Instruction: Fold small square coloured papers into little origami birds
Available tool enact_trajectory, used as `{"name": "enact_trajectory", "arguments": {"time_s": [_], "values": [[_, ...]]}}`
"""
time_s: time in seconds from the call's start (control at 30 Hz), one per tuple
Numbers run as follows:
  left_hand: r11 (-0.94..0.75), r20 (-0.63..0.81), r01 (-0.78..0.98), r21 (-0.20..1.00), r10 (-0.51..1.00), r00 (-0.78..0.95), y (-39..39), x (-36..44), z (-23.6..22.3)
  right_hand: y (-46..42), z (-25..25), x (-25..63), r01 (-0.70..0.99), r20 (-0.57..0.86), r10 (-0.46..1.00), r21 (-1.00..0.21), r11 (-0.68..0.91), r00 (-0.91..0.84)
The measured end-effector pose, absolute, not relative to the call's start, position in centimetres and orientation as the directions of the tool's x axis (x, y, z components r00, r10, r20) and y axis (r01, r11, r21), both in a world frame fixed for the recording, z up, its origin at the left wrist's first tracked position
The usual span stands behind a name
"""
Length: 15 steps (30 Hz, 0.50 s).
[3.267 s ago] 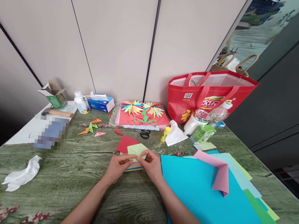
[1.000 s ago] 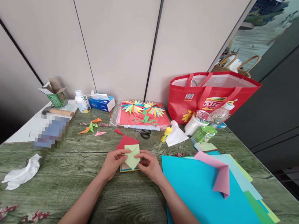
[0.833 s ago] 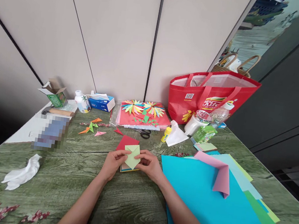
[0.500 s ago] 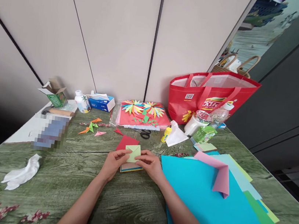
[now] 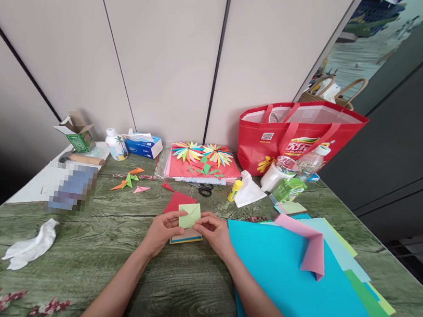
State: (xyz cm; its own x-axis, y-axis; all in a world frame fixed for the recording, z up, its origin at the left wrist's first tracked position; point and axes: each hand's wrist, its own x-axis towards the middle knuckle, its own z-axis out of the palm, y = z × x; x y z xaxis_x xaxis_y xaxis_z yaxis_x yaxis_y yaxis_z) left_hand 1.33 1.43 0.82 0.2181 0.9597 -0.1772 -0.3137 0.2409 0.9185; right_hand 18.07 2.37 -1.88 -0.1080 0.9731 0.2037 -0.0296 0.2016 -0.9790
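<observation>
A small light green paper square (image 5: pixel 189 215) with fold lines is held up in front of me. My left hand (image 5: pixel 162 229) pinches its left side between thumb and fingers. At its lower right corner, the thumb and fingers of my right hand (image 5: pixel 213 232) close on it. Beneath lies a small stack of paper squares (image 5: pixel 186 237) with pale, blue and yellow edges. Just behind the green square is a red paper piece (image 5: pixel 179 202), partly covered. Several folded paper pieces (image 5: pixel 129 180) in orange, green and pink rest farther left.
Large blue paper (image 5: pixel 282 273) with a folded pink strip (image 5: pixel 312 240) covers the right side. Black scissors (image 5: pixel 205 189), a yellow glue stick (image 5: pixel 235 190) and a red bag (image 5: pixel 277 136) stand toward the back. A crumpled tissue (image 5: pixel 32 246) lies at left.
The green paper square has turned slightly in my fingers and shifted a little up and right. My right fingers have moved down to its lower corner. Other things stay put.
</observation>
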Motion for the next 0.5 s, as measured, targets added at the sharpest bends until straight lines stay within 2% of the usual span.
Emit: {"name": "enact_trajectory", "arguments": {"time_s": [0.23,0.5], "values": [[0.206,-0.154,-0.249,0.946,0.965,0.211,1.3,1.9,0.4,2.3,-2.3,17.8,-0.110,0.086,0.993,-0.991,0.077,-0.079],[0.165,-0.145,-0.218,0.962,0.984,0.103,1.1,2.4,-0.1,2.2,-2.1,17.8,-0.089,0.077,0.995,-0.994,0.070,-0.067]]}}
